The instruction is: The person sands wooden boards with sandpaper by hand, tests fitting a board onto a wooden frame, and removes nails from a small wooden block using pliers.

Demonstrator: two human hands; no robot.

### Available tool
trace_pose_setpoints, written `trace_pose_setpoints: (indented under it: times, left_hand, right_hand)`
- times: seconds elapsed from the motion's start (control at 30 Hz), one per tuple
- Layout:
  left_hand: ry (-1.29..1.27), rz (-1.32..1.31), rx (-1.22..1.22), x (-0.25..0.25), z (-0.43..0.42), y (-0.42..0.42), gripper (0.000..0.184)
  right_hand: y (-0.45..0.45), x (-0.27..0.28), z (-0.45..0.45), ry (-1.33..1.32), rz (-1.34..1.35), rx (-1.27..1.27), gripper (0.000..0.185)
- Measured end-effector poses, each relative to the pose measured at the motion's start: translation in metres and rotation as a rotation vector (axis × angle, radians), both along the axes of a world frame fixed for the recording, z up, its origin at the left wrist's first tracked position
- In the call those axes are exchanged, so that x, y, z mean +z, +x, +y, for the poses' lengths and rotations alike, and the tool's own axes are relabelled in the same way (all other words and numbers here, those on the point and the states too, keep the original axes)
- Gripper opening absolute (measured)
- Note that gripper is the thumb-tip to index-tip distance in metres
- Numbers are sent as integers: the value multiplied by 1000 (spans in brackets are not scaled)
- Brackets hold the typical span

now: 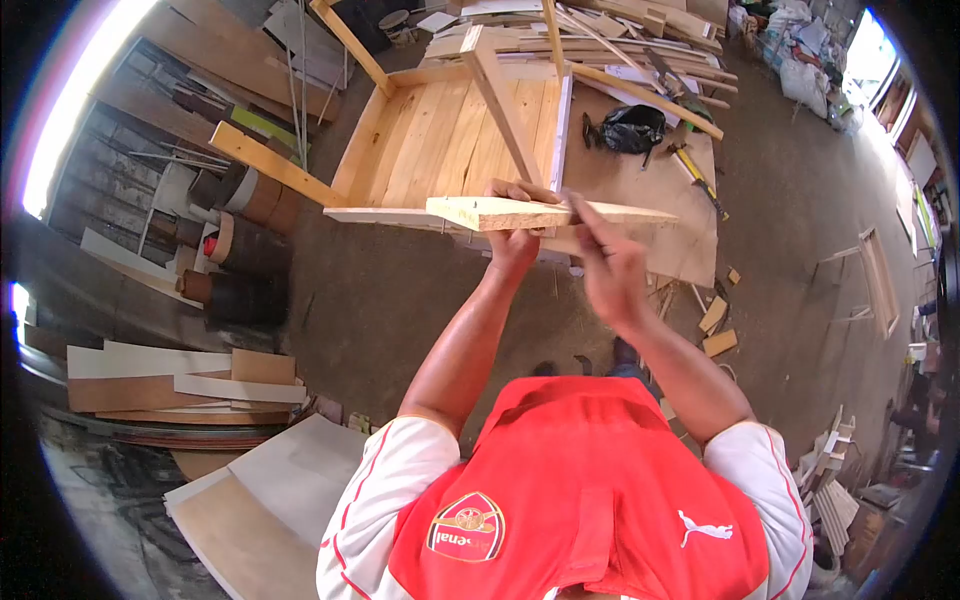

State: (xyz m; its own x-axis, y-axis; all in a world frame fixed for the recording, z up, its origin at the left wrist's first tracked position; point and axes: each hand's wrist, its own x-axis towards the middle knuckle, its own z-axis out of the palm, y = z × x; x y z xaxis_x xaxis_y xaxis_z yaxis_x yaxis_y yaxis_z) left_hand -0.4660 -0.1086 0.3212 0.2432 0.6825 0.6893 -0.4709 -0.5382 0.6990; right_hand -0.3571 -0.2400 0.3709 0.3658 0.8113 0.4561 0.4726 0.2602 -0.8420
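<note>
A pale wooden board (500,213) is held up level in front of me, a nail or screw tip sticking out below its left part. My left hand (515,245) is wrapped round the board from beneath, with fingers showing at its top edge. At the board's near side, my right hand (612,268) is closed, blurred by motion; what it holds, if anything, I cannot make out. Just beyond stands an upturned wooden table frame (450,135) with its legs pointing up, one leg (497,105) rising right behind the board.
A black plastic bag (632,129) and a yellow-and-black tool (698,180) lie on a brown sheet (690,240) at the right. Wood offcuts (718,342) are on the floor. Stacked planks (600,45) lie behind, and panels (270,490) at lower left.
</note>
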Motion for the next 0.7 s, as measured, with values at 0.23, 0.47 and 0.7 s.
trace_pose_setpoints:
  times: [0.23, 0.47, 0.7]
  left_hand:
    - [-105, -98, -133, -30, -11, -35, 45]
    - [-330, -113, -230, -42, -22, -52, 53]
    - [-259, -179, -308, -45, -19, -53, 42]
  right_hand:
    - [-32, -33, -7, -216, 1, -164, 41]
    - [-91, 28, -27, -95, -218, 40, 43]
    - [-99, 9, -31, -73, -53, 49, 40]
